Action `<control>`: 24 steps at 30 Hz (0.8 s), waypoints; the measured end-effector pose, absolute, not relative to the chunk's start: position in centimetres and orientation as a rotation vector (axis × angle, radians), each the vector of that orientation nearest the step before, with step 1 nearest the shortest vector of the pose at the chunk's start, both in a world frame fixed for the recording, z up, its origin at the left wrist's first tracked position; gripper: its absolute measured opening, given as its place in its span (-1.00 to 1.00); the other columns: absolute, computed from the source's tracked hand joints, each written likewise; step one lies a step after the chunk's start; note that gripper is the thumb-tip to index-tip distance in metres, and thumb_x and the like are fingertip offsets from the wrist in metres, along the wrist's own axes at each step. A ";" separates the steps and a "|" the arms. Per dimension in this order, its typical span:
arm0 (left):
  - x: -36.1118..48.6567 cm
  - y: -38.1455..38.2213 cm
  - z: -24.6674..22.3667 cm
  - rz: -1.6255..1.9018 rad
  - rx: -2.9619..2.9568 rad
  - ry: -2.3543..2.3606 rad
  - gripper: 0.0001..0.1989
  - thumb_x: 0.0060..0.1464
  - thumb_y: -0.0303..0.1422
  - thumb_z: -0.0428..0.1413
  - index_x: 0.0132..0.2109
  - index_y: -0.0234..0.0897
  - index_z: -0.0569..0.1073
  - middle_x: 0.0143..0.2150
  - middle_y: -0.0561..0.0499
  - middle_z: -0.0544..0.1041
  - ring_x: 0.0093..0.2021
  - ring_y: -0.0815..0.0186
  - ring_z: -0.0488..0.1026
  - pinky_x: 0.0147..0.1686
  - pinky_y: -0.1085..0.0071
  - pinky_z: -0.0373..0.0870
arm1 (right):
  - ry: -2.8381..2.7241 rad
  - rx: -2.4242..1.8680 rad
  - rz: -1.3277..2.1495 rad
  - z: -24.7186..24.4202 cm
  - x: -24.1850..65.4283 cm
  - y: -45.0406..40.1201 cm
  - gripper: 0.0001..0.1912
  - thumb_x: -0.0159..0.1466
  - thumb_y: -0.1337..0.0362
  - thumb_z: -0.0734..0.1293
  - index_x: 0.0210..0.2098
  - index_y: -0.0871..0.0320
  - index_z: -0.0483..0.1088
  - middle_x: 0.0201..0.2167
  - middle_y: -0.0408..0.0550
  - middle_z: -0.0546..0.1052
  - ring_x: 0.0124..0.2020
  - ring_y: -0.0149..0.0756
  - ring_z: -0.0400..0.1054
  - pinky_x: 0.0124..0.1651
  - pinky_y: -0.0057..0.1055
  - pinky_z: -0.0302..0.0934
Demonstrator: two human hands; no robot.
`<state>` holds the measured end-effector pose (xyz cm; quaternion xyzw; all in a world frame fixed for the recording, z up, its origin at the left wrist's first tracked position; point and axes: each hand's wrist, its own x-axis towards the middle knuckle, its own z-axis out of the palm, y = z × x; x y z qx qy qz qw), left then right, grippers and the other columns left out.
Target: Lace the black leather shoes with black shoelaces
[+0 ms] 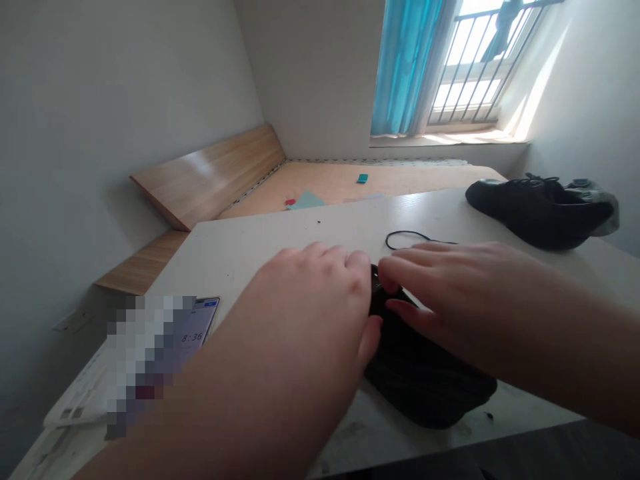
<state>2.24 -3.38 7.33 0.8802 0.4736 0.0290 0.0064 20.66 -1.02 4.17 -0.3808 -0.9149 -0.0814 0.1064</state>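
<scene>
A black shoe-like item (430, 373) lies on the white table (240, 247), its near end toward the table's front edge. My left hand (320, 300) is curled over its far left side, the thumb against the black surface. My right hand (435, 280) pinches at its far end with thumb and fingers closed, a small dark part between them. Both hands nearly touch each other and hide much of the item. A thin black lace (400, 232) loops out onto the table beyond my right hand.
A black laced shoe (540, 207) stands at the table's right rear, with something grey behind it. At the left lie a phone (200, 327), partly pixelated, and a white box (80, 393). Behind the table is a bed (330, 177) with a wooden headboard (215, 173).
</scene>
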 end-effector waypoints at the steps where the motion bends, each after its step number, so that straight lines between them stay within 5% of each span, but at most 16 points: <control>1: 1.9 -3.2 7.1 0.035 2.734 1.468 -0.76 0.17 -0.15 0.10 -0.20 -0.21 0.51 -0.21 -0.06 0.57 -0.22 0.11 0.47 -0.20 0.19 0.33 | -2.707 -1.083 -0.277 4.4 20.7 -0.8 -0.91 0.13 0.34 0.35 -0.33 0.09 0.39 -0.43 -0.09 0.49 -0.37 -0.19 0.39 -0.39 -0.34 0.15; 9: 2.1 -3.2 5.3 -0.089 2.682 1.276 -0.87 0.08 -0.25 0.18 -0.25 -0.18 0.54 -0.22 -0.01 0.60 -0.20 0.05 0.48 -0.06 0.03 0.32 | -2.657 -0.978 -0.455 2.1 21.4 -0.5 -0.86 0.17 0.43 0.34 -0.25 0.17 0.46 0.04 0.11 0.48 0.12 0.07 0.31 -0.04 -0.05 0.36; 15: 2.0 -2.2 6.3 -0.208 2.689 1.511 -0.81 0.07 -0.52 0.03 -0.27 -0.22 0.52 -0.26 -0.07 0.59 -0.34 0.15 0.48 -0.33 0.24 0.30 | -2.725 -1.030 -0.175 2.0 21.4 0.3 -0.88 0.16 0.45 0.33 -0.40 0.14 0.51 0.10 0.06 0.47 0.19 0.11 0.28 -0.03 -0.01 0.39; 19: 1.1 -1.2 6.3 -0.047 2.643 1.459 -0.74 0.11 -0.51 -0.04 -0.34 -0.16 0.51 -0.41 0.03 0.55 -0.48 0.26 0.41 -0.43 0.33 0.19 | -2.729 -1.221 0.179 2.3 21.2 0.3 -0.85 0.18 0.43 0.29 -0.47 0.14 0.46 0.20 -0.07 0.36 -0.15 -0.15 0.48 -0.18 -0.18 0.38; 22: 0.6 -0.6 6.1 0.007 2.595 1.426 -0.76 0.07 -0.49 -0.02 -0.36 -0.13 0.51 -0.43 0.07 0.55 -0.48 0.28 0.40 -0.44 0.36 0.15 | -2.674 -1.337 0.302 2.4 20.7 -0.9 -0.84 0.17 0.39 0.26 -0.52 0.16 0.41 0.16 -0.11 0.36 -0.52 -0.46 0.37 -0.41 -0.32 0.27; 24: 0.3 -0.3 6.1 -0.026 2.574 1.427 -0.77 0.03 -0.50 0.00 -0.36 -0.11 0.51 -0.39 0.09 0.57 -0.43 0.27 0.43 -0.45 0.37 0.15 | -2.659 -1.319 0.276 2.3 20.3 -1.8 -0.87 0.15 0.38 0.26 -0.50 0.14 0.41 0.04 -0.07 0.42 -0.58 -0.47 0.29 -0.47 -0.33 0.21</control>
